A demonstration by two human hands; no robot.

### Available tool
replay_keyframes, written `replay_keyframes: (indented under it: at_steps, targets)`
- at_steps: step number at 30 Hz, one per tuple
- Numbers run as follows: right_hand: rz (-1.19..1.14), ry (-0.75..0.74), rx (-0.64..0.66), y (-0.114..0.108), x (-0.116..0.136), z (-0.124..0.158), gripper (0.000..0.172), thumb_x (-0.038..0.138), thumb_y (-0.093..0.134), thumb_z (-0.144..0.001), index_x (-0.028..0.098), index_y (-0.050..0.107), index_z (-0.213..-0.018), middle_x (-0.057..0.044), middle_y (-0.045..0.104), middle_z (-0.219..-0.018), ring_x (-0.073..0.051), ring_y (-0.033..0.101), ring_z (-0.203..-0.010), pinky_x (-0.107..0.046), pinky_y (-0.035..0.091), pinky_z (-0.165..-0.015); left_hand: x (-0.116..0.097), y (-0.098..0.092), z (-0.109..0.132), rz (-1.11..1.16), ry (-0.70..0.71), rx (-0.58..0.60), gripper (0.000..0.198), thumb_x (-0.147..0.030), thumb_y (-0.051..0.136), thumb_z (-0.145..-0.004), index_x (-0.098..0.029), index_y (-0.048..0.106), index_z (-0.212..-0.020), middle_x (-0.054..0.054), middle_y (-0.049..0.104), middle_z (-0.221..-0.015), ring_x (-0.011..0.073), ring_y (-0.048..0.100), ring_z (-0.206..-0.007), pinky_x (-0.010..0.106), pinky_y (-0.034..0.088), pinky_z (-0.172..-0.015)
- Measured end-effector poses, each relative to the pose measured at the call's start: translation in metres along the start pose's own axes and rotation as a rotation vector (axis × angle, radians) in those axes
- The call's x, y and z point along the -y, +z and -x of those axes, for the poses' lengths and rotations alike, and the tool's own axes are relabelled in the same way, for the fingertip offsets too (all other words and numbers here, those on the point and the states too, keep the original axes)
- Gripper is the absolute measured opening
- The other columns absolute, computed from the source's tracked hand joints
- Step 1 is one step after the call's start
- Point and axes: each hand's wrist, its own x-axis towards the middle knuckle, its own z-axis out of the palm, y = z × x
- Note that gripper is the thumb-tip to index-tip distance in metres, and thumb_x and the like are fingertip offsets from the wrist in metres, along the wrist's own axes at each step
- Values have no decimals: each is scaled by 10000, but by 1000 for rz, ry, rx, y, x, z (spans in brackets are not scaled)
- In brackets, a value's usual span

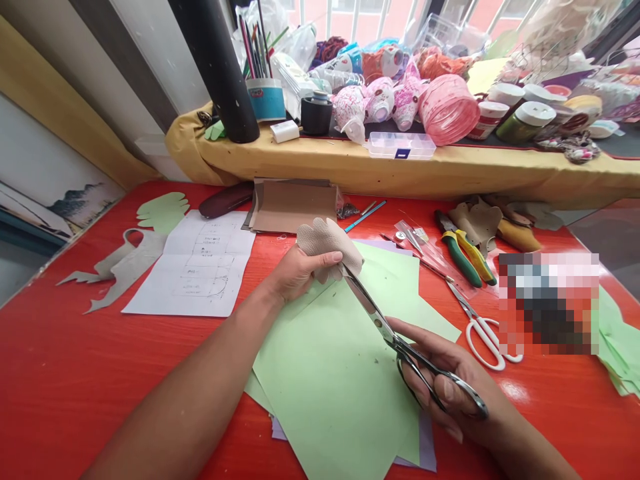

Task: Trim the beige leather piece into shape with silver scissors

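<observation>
My left hand [295, 275] pinches a beige scalloped piece of felt or soft leather [327, 245] above the table. My right hand [450, 381] grips long steel scissors [395, 341] by the handles, and their blade tips reach the lower edge of the beige piece. It cannot be seen whether the blades have closed on it. Beneath both hands lie pale green paper sheets [327, 380] with a lilac sheet [425, 443] showing at the lower edge.
The red table [85, 400] holds a pencilled paper pattern [197, 263], grey and green cutouts [125, 261], white-handled scissors [487, 340] and green-yellow pliers [463, 257]. A pixelated patch [547, 303] covers the right. A yellow-covered ledge [320, 167] behind carries crowded craft supplies.
</observation>
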Motion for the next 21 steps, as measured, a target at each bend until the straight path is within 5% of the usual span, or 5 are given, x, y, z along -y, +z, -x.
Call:
replay_keyframes:
  at_steps: [7,21]
  targets:
    - [-70,-86,84,-3,-3,-5,826,639,839,-888,259,620,-1588,20,601,-750,-16,396,-340,-174,221,-374,-3,2,2,-7,8,2,262,-358,939,-788,-174,797,-908,53,720,-770,169,641,-667,284,343,-528]
    - [-57,-32,-2,4,-1,-2,840,612,906,-835,261,657,-1556,46,560,-709,-21,373,-358,-160,213,-350,-6,4,3,14,-22,-55,339,-332,970,-729,-177,796,-975,43,718,-843,151,614,-694,278,419,-571]
